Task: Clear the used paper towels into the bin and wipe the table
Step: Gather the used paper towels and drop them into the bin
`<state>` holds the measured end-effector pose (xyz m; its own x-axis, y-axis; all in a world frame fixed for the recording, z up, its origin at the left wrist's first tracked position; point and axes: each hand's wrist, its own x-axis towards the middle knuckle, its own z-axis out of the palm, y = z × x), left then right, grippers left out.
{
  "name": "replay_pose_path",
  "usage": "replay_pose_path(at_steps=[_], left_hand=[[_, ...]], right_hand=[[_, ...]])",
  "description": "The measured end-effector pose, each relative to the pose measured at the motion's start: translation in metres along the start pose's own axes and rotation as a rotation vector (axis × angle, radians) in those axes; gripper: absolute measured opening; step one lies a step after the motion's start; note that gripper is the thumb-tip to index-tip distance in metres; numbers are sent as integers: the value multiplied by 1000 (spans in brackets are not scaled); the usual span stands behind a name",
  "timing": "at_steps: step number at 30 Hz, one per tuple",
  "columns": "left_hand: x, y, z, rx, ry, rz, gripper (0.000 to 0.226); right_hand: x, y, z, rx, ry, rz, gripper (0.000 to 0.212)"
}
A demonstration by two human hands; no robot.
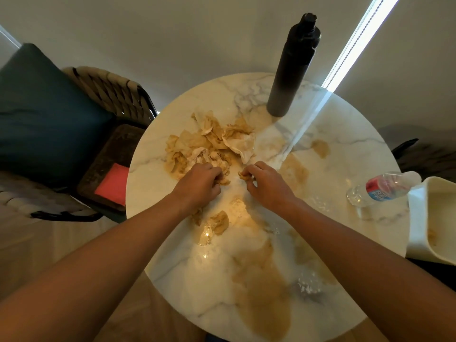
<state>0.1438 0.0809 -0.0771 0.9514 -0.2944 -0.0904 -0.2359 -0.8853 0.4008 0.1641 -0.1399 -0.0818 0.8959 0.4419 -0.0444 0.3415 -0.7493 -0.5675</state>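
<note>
A heap of brown-stained, crumpled paper towels (212, 141) lies on the far left part of the round marble table (345, 134). My left hand (199, 183) grips the near edge of that heap, fingers curled into the wet paper. My right hand (264, 183) pinches a small soggy scrap (243, 175) just right of the heap. More wet scraps (218, 222) lie between my forearms. Brown liquid (261, 287) is spread over the near half of the table. A white bin (434, 218) stands at the table's right edge.
A tall dark bottle (291, 70) stands at the back of the table. A clear plastic water bottle (380, 188) lies on its side at the right, beside the bin. A chair with a dark cushion (44, 114) and a pink cloth (113, 183) stands to the left.
</note>
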Motion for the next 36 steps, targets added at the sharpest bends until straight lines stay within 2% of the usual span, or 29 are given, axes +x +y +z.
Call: replay_pose_path(at_steps=[9, 16, 23, 36], left_hand=[[8, 56, -17, 28, 31, 100, 11], [12, 120, -20, 46, 35, 199, 13], [21, 206, -6, 54, -7, 314, 17], [53, 381, 58, 58, -218, 511, 22]], right_hand=[[-55, 5, -39, 18, 121, -11, 19], [-117, 25, -73, 18, 206, 50, 18], [-186, 56, -109, -7, 283, 178, 16], [-313, 143, -169, 25, 420, 530, 17]])
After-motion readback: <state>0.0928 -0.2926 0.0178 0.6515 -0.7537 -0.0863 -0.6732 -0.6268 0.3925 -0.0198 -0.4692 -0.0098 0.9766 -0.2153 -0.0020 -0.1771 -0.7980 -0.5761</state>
